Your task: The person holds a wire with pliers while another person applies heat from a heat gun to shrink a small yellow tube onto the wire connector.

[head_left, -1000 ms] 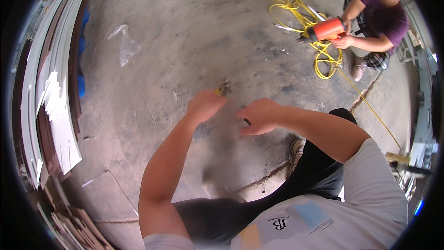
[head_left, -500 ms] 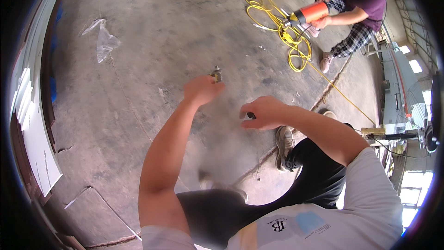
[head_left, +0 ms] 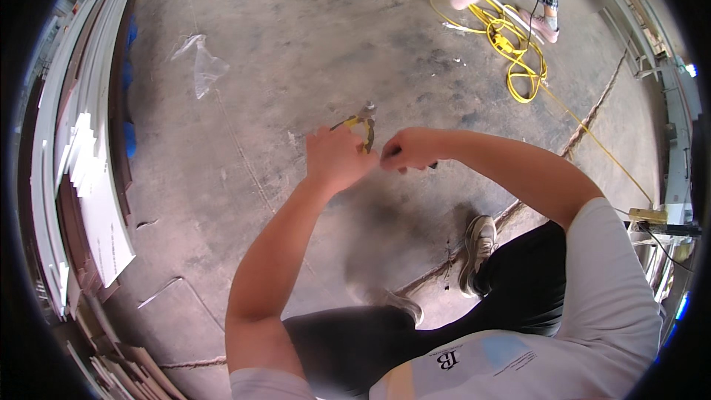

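Right grip (head_left: 412, 150) had closed toward the left grip (head_left: 338, 157), its curled fingers' hold unclear, while the left clasped pliers (head_left: 369, 133) jutting forward.

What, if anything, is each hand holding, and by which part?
Left hand: yellow-and-black plier-like tool, by its handles. Right hand: small dark object, its kind and held part unclear.

Grey concrete floor (head_left: 281, 67), dark-stained
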Motion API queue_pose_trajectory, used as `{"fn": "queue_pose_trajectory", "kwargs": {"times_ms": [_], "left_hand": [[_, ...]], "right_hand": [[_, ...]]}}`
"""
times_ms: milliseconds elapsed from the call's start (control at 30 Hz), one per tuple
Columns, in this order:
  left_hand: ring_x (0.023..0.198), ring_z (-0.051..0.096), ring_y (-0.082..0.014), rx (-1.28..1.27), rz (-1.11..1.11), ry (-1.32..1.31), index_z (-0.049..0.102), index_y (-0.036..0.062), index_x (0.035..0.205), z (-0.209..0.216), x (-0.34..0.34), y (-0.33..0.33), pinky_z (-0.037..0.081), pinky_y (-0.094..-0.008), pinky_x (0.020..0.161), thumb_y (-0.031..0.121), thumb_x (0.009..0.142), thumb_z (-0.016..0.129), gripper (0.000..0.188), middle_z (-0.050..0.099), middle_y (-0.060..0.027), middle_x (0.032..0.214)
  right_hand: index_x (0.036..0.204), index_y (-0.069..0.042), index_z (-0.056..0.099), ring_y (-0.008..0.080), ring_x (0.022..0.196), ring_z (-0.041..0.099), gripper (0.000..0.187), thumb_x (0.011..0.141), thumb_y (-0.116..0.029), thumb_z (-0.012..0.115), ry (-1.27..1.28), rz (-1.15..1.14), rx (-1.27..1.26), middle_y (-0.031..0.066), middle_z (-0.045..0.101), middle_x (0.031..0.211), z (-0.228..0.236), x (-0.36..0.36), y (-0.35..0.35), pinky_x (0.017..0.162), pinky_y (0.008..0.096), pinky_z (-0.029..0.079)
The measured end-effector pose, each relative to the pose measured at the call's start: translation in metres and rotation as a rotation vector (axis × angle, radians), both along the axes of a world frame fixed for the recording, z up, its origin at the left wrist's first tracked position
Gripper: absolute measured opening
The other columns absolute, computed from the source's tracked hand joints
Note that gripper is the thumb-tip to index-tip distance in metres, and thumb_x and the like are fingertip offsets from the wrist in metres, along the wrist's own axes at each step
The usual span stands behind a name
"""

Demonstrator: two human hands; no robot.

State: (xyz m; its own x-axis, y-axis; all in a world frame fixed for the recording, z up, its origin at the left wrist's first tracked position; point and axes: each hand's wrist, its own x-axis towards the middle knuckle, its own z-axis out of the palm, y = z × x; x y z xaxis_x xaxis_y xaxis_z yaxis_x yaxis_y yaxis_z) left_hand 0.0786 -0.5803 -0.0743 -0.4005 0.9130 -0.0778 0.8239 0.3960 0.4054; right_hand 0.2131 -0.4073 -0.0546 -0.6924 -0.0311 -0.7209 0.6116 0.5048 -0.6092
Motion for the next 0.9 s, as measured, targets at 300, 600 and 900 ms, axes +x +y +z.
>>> {"fn": "queue_pose_trajectory", "kwargs": {"times_ms": [300, 600, 900], "left_hand": [[0.099, 0.062, -0.0308, -0.258, 0.197, -0.129, 0.074, 0.0106, 0.079, 0.031, -0.002, -0.005, 0.042, -0.0411, 0.089, 0.046, 0.083, 0.069, 0.036, 0.068, -0.0044, 0.092], [0.089, 0.069, -0.0209, 0.027, 0.559, -0.957, 0.072, 0.0049, 0.095, 0.053, 0.006, 0.006, 0.051, -0.0381, 0.078, 0.036, 0.095, 0.060, 0.033, 0.073, -0.0079, 0.098], [0.086, 0.059, -0.0138, 0.132, 0.874, -1.101, 0.069, 0.0089, 0.101, 0.060, 0.003, 0.004, 0.043, -0.0331, 0.073, 0.041, 0.099, 0.060, 0.033, 0.066, -0.0009, 0.096]], "right_hand": [[0.102, -0.011, 0.074, 0.0112, 0.051, 0.044, 0.034, 0.101, -0.041, 0.056, 0.171, -0.986, -0.785, 0.0032, 0.068, 0.084, -0.099, -0.008, -0.060, 0.047, 0.0318, 0.036], [0.121, -0.016, 0.066, 0.0076, 0.060, 0.032, 0.059, 0.099, -0.068, 0.049, 0.219, -1.066, -1.169, -0.0016, 0.067, 0.114, -0.040, -0.007, -0.099, 0.052, 0.0282, 0.030], [0.125, -0.010, 0.063, 0.0082, 0.062, 0.038, 0.066, 0.096, -0.068, 0.053, 0.277, -1.071, -1.139, 0.0051, 0.066, 0.120, -0.041, -0.030, -0.108, 0.050, 0.0281, 0.032]]}}
